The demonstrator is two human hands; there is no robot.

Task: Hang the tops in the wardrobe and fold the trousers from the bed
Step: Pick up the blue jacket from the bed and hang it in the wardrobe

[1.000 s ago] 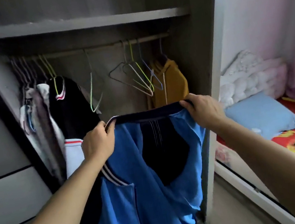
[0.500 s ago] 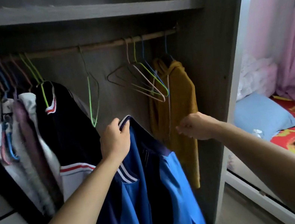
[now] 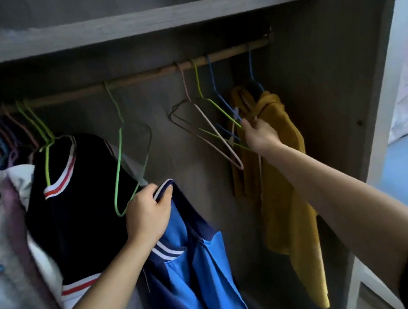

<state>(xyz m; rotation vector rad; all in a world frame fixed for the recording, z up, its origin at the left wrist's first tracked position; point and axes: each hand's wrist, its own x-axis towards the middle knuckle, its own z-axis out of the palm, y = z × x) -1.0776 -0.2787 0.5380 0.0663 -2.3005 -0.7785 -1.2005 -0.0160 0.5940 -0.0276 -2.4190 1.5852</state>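
Fingers of the left hand curl tight round the striped collar of the blue top, which hangs below them. Up to the right, the right hand reaches into the empty hangers beside a yellow garment. Its fingertips are hidden, so its grip is unclear. Both forearms stretch forward, the right higher.

Our left hand, arm bent, grips the top; our right hand, arm extended, pinches a hanger.
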